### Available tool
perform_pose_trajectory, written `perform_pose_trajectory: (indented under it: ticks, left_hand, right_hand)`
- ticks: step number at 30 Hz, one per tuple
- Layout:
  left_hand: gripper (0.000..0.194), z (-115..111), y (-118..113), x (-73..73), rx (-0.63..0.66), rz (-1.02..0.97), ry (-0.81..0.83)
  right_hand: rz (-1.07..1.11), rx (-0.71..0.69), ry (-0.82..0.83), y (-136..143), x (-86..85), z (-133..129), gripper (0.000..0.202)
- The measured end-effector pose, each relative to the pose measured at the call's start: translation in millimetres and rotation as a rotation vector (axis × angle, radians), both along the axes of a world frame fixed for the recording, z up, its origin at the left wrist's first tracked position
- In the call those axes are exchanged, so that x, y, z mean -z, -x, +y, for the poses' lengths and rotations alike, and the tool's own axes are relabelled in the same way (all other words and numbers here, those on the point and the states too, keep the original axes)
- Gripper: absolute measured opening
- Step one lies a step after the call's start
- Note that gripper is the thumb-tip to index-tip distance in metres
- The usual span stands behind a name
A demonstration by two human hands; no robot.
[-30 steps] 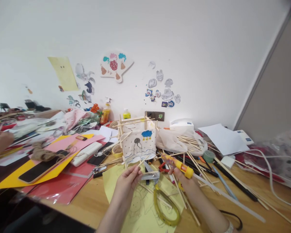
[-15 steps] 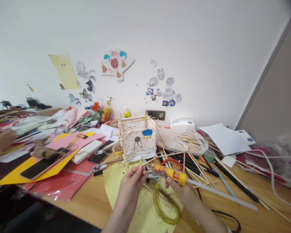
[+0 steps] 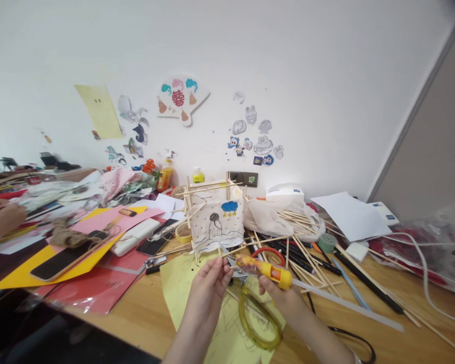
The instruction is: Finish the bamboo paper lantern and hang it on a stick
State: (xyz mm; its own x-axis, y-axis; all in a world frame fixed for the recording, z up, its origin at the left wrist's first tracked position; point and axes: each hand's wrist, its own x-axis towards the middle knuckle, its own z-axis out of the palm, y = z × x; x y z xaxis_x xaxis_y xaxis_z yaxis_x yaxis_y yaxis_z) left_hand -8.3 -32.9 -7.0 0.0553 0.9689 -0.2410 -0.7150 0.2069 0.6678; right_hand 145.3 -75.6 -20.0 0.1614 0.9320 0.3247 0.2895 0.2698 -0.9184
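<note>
My left hand (image 3: 211, 278) is closed in a pinch on a thin wooden stick (image 3: 235, 249), whose end is hidden among the fingers. In my right hand (image 3: 284, 296) is a yellow hot glue gun (image 3: 265, 269), its nozzle turned left toward the pinched stick. A long translucent glue stick (image 3: 349, 303) juts from its back. Just beyond my hands stands a small frame of wooden sticks covered with white drawn-on fabric or paper (image 3: 222, 225). Beneath my hands are scissors with a yellow-green handle (image 3: 267, 344) and a yellow sketched sheet (image 3: 176, 283).
Another person's hand (image 3: 2, 220) is at the far left. Loose wooden sticks (image 3: 318, 273), pens and a red handle loop (image 3: 280, 257) crowd the right. Phones (image 3: 60, 263), coloured paper and twine (image 3: 66, 235) cover the left. A white cable (image 3: 426, 273) curves along the right.
The view has shifted very slightly. Both hands, the glue gun and the stick frame hold nearly the same positions.
</note>
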Motion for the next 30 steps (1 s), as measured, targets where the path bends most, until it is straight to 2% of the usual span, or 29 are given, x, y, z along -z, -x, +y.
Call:
perform_pose_trajectory:
  ticks: [6, 10, 17, 26, 30]
  left_hand:
    - [0.013, 0.8, -0.8, -2.8, 0.006, -0.014, 0.018]
    - [0.016, 0.6, -0.5, -4.5, 0.002, -0.011, 0.031]
    - [0.021, -0.7, 2.5, -6.5, -0.023, -0.013, 0.037]
    - [0.02, -0.4, 5.5, -5.4, -0.045, -0.018, 0.028]
    - [0.02, -0.8, 6.0, -6.3, -0.044, -0.019, 0.029]
  right_hand:
    - [0.025, 0.09, 0.065, -2.1, 6.9, 0.4, 0.053]
    - [-0.005, 0.158, 0.082, -3.9, 11.2, 0.9, 0.051]
    - [0.015, 0.179, 0.151, -5.2, 15.9, 0.6, 0.053]
    - [0.047, 0.22, 0.165, -11.9, 41.2, 5.9, 0.052]
    - [0.084, 0.261, 0.144, -10.3, 40.5, 6.5, 0.053]
